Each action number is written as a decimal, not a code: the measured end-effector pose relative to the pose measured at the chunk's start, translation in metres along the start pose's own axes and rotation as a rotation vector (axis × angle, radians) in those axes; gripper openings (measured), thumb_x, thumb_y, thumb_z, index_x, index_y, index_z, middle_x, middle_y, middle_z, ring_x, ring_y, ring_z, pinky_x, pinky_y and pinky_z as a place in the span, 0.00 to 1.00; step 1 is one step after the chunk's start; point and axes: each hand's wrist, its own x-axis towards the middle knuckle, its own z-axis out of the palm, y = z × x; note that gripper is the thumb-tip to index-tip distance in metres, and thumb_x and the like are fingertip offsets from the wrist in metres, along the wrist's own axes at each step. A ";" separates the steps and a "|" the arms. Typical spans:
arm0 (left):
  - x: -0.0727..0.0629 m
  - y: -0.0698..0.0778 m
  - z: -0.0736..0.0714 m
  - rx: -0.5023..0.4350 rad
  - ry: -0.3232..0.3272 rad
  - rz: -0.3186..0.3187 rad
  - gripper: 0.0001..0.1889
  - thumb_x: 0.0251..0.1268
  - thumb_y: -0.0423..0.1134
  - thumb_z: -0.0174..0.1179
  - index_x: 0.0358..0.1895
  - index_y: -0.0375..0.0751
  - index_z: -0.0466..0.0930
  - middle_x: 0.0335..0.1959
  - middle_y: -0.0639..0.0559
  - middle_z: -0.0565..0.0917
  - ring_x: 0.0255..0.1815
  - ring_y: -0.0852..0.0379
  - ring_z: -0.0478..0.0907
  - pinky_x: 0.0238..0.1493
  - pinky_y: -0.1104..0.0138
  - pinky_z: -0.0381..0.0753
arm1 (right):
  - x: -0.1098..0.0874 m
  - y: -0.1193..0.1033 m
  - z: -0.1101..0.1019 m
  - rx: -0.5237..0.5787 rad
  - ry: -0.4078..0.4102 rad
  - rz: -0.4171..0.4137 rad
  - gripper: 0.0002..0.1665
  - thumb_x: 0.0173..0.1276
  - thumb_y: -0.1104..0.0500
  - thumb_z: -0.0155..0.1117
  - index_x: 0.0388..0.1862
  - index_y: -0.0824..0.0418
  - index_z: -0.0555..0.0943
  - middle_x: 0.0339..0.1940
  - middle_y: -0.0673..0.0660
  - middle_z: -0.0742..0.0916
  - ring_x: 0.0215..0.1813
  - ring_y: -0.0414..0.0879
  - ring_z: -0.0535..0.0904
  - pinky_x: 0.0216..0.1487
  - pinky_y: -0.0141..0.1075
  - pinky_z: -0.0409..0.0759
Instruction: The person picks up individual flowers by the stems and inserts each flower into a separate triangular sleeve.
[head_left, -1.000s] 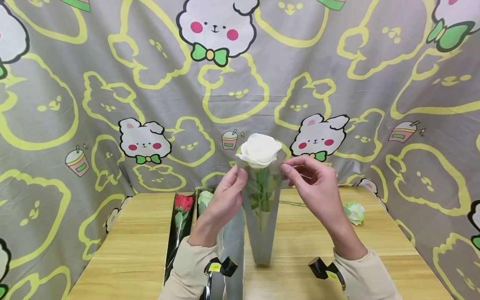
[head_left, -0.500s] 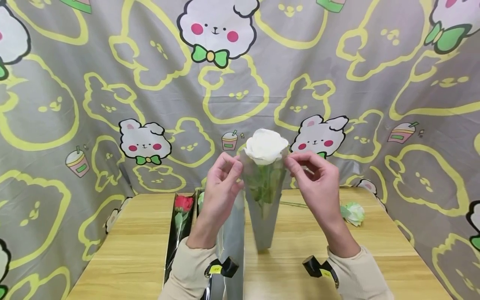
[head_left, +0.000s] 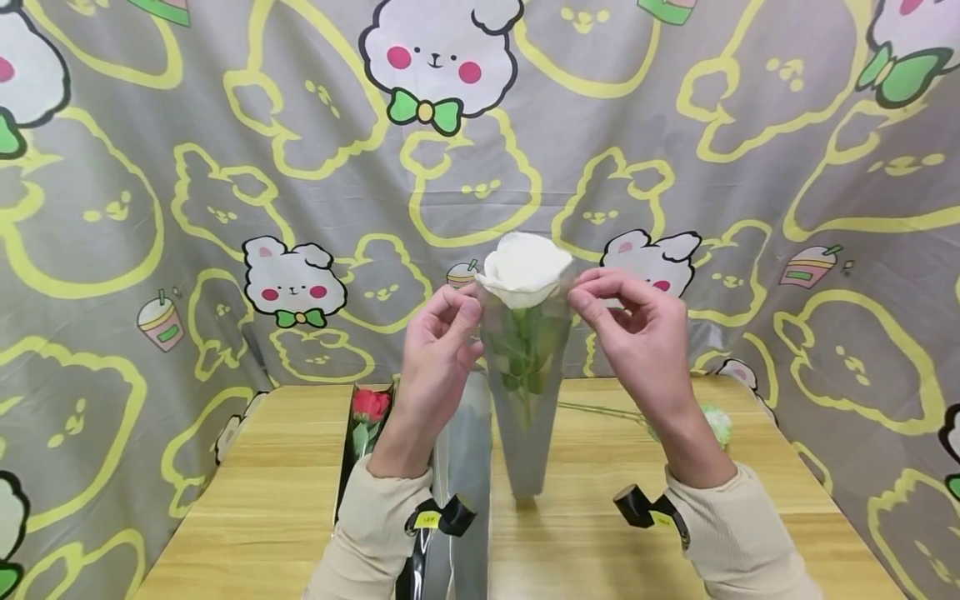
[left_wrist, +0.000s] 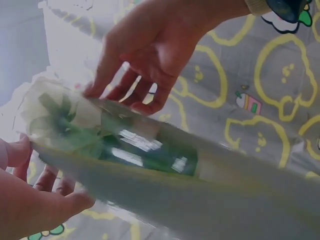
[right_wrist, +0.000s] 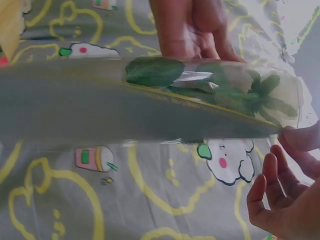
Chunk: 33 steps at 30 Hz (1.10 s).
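A white rose [head_left: 525,271] stands in a tapered, see-through grey flower sleeve [head_left: 528,450], its bloom at the wide top and its green leaves [right_wrist: 155,72] showing through the film. My left hand [head_left: 435,367] pinches the left top edge of the sleeve between thumb and index finger. On the opposite edge my right hand [head_left: 641,333] pinches the film the same way, its other fingers loosely curled. The sleeve hangs upright over the table, narrow end down. Both wrist views show thumb and finger at the rim beside the bloom.
On the wooden table [head_left: 240,483], a red rose [head_left: 371,406] in a dark sleeve lies at left, partly behind my left arm. Beside it lie grey sleeves [head_left: 468,483]. A pale green flower [head_left: 717,425] with a long stem lies at right. A patterned curtain [head_left: 480,200] stands behind.
Both hands have risen with the rose and sleeve, after a short shift right and back. My left hand has changed its hold to a fingertip pinch at the edge.
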 end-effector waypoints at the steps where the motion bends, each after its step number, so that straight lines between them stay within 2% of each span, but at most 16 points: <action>1: 0.002 0.002 0.000 -0.009 0.000 0.006 0.14 0.79 0.26 0.51 0.32 0.45 0.77 0.47 0.55 0.76 0.39 0.63 0.68 0.28 0.71 0.66 | 0.003 -0.001 0.000 0.000 -0.001 0.000 0.05 0.70 0.67 0.70 0.37 0.70 0.87 0.43 0.57 0.87 0.42 0.47 0.82 0.38 0.29 0.80; 5: 0.008 0.007 0.001 -0.029 0.001 0.018 0.14 0.78 0.26 0.52 0.31 0.44 0.79 0.48 0.54 0.79 0.42 0.62 0.70 0.27 0.71 0.67 | 0.014 -0.004 -0.001 0.005 -0.009 0.003 0.06 0.70 0.67 0.70 0.35 0.71 0.86 0.43 0.56 0.87 0.45 0.48 0.82 0.39 0.29 0.80; 7: 0.010 0.009 0.002 -0.033 0.009 0.013 0.15 0.78 0.25 0.52 0.31 0.44 0.79 0.50 0.52 0.80 0.45 0.61 0.73 0.29 0.70 0.71 | 0.018 -0.005 -0.001 0.008 -0.017 0.000 0.07 0.70 0.67 0.70 0.35 0.72 0.86 0.43 0.57 0.87 0.47 0.49 0.82 0.41 0.30 0.81; 12: 0.016 0.010 0.004 -0.014 0.061 -0.006 0.15 0.75 0.25 0.56 0.28 0.45 0.80 0.53 0.49 0.80 0.53 0.56 0.75 0.34 0.65 0.77 | 0.024 -0.009 -0.002 0.013 -0.021 -0.009 0.07 0.69 0.67 0.70 0.34 0.73 0.85 0.43 0.58 0.86 0.47 0.50 0.83 0.42 0.31 0.82; 15: 0.019 0.013 0.006 0.008 0.082 -0.016 0.15 0.74 0.27 0.59 0.27 0.46 0.80 0.53 0.49 0.80 0.55 0.55 0.75 0.35 0.64 0.76 | 0.029 -0.012 -0.002 0.017 -0.018 -0.008 0.07 0.69 0.67 0.70 0.34 0.73 0.85 0.42 0.58 0.86 0.47 0.50 0.84 0.44 0.32 0.82; 17: 0.022 0.015 0.008 0.007 0.088 -0.016 0.15 0.74 0.27 0.59 0.27 0.45 0.80 0.53 0.49 0.81 0.54 0.55 0.76 0.38 0.63 0.77 | 0.032 -0.014 -0.002 0.024 -0.013 -0.002 0.07 0.69 0.68 0.70 0.34 0.73 0.85 0.42 0.58 0.86 0.47 0.51 0.84 0.46 0.33 0.83; 19: 0.024 0.018 0.011 0.000 0.096 -0.013 0.14 0.74 0.27 0.60 0.27 0.45 0.81 0.51 0.50 0.81 0.51 0.57 0.76 0.36 0.65 0.76 | 0.034 -0.015 -0.002 0.029 -0.008 -0.003 0.07 0.69 0.68 0.70 0.34 0.74 0.85 0.42 0.58 0.86 0.47 0.51 0.84 0.48 0.34 0.83; 20: 0.025 0.019 0.012 -0.009 0.097 -0.008 0.14 0.74 0.27 0.59 0.27 0.44 0.81 0.50 0.50 0.81 0.50 0.57 0.76 0.37 0.66 0.77 | 0.035 -0.016 -0.002 0.031 -0.004 -0.005 0.06 0.69 0.68 0.70 0.34 0.74 0.85 0.41 0.58 0.87 0.46 0.51 0.84 0.45 0.33 0.83; 23: 0.029 0.023 0.015 -0.030 0.095 0.012 0.14 0.74 0.27 0.59 0.27 0.43 0.83 0.49 0.49 0.81 0.47 0.57 0.76 0.36 0.68 0.79 | 0.037 -0.019 -0.001 0.038 -0.014 -0.004 0.08 0.69 0.67 0.70 0.34 0.74 0.85 0.41 0.58 0.86 0.46 0.50 0.84 0.46 0.32 0.82; 25: 0.029 0.026 0.016 -0.024 0.095 0.022 0.14 0.74 0.27 0.60 0.27 0.43 0.83 0.48 0.49 0.81 0.46 0.57 0.76 0.35 0.70 0.80 | 0.038 -0.020 -0.001 0.057 -0.014 -0.005 0.08 0.69 0.67 0.70 0.35 0.74 0.85 0.41 0.59 0.86 0.43 0.50 0.83 0.41 0.31 0.82; 30: 0.028 0.030 0.016 -0.017 0.096 0.017 0.14 0.73 0.26 0.60 0.27 0.43 0.83 0.46 0.50 0.82 0.45 0.58 0.76 0.32 0.70 0.78 | 0.038 -0.018 0.001 0.078 -0.070 0.018 0.05 0.70 0.68 0.69 0.36 0.73 0.85 0.39 0.61 0.87 0.35 0.47 0.83 0.37 0.32 0.83; 33: 0.027 0.028 0.016 -0.041 0.073 0.016 0.13 0.75 0.25 0.57 0.30 0.43 0.82 0.45 0.50 0.82 0.45 0.58 0.77 0.35 0.71 0.78 | 0.033 -0.014 0.004 0.056 -0.125 0.036 0.04 0.70 0.69 0.67 0.38 0.73 0.85 0.37 0.61 0.88 0.35 0.46 0.85 0.37 0.34 0.85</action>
